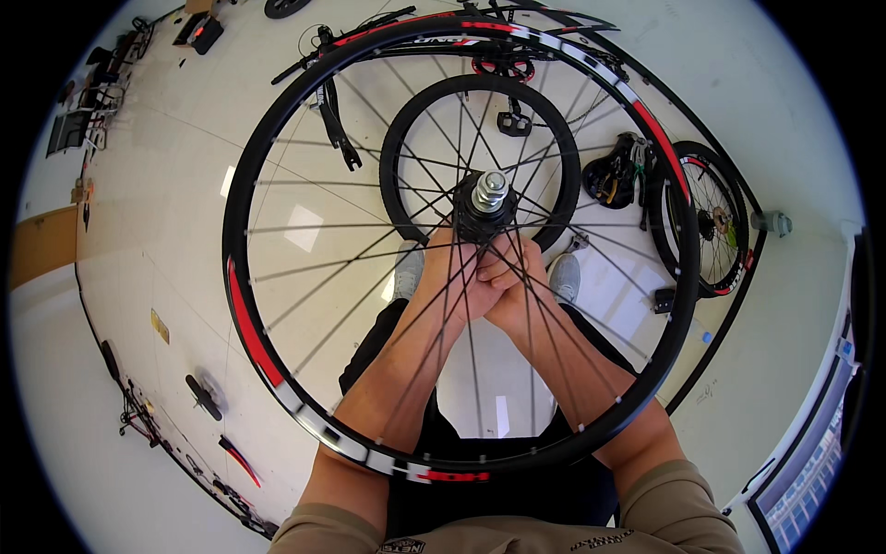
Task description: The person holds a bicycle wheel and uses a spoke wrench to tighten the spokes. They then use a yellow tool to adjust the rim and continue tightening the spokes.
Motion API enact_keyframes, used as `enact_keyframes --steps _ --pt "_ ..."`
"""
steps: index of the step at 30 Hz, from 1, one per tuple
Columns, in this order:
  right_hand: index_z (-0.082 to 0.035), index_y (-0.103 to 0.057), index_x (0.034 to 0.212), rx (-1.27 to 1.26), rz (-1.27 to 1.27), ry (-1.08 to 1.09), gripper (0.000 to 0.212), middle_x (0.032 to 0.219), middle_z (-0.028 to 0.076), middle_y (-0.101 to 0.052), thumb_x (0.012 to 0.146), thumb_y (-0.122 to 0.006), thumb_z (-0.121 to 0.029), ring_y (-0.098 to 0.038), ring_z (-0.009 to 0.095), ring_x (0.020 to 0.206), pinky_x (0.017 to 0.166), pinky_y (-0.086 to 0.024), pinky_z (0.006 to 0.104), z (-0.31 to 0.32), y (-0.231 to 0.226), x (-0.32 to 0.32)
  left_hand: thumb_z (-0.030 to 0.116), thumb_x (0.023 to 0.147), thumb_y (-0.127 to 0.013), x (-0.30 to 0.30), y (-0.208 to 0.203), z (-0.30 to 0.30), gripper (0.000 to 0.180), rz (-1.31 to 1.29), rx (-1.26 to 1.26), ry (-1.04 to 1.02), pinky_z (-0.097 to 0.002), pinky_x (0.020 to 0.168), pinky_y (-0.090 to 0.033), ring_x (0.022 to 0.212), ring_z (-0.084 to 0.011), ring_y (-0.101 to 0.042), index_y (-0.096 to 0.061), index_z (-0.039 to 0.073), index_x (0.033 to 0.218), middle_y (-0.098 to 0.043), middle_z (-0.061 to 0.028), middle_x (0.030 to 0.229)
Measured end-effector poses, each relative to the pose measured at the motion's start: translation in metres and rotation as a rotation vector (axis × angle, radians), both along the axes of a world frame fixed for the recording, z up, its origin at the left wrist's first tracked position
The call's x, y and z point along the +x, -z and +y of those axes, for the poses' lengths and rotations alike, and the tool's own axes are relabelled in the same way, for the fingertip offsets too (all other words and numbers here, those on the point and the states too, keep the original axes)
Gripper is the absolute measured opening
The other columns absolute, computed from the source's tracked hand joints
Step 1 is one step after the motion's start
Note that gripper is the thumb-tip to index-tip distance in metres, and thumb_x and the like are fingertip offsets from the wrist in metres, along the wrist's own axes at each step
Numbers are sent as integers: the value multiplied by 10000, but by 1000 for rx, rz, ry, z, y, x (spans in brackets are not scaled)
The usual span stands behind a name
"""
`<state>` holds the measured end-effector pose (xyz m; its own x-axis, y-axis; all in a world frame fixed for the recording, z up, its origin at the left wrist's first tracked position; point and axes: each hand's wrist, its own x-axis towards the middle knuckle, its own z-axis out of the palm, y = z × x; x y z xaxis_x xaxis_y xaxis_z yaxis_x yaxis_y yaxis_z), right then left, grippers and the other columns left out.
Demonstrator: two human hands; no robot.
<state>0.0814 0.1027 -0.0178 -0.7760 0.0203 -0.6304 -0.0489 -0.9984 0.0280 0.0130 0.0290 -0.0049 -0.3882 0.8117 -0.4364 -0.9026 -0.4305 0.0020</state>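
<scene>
A bare bicycle wheel (242,325), black with red and white rim decals and no tire on it, is held up level, close to the camera. Its hub (489,196) faces up, with a silver axle end and nut on top. Just under the hub, my left hand (459,277) and my right hand (519,266) close together, fingers curled and overlapping, around the lower side of the axle. Spokes and hub partly cover both hands, so the exact grip is hidden. Both forearms show through the spokes.
Below lies a black tire (389,175) on the floor, just beyond my shoes. Past it rests a bicycle frame (443,42) with its fork and pedal. At right, another wheel (706,222) leans by the wall, near a black saddle (611,180). Bike parts (205,395) line the left side.
</scene>
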Motion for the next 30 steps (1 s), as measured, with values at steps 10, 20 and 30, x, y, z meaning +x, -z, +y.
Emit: enact_keyframes --steps 10,20,30 --pt "-70 -590 842 83 101 0 287 716 65 -606 988 -400 -227 -547 172 601 572 -487 261 3 3 6 289 1002 -410 0 -7 4 338 174 117 65 -274 427 -249 436 -104 -246 -426 121 709 -222 42 516" --pt "-80 -568 862 7 123 -9 232 682 21 -591 992 -402 -175 -513 123 522 509 -453 221 6 4 3 298 993 -408 0 -9 6 341 12 -40 55 -281 429 -252 439 -105 -244 -421 121 701 -236 38 521" --pt "-60 -586 858 6 122 -18 228 737 81 -609 972 -410 -151 -566 186 656 613 -498 280 4 3 4 247 1010 -404 1 -10 1 357 150 41 32 -257 407 -248 421 -103 -244 -421 113 679 -271 27 526"
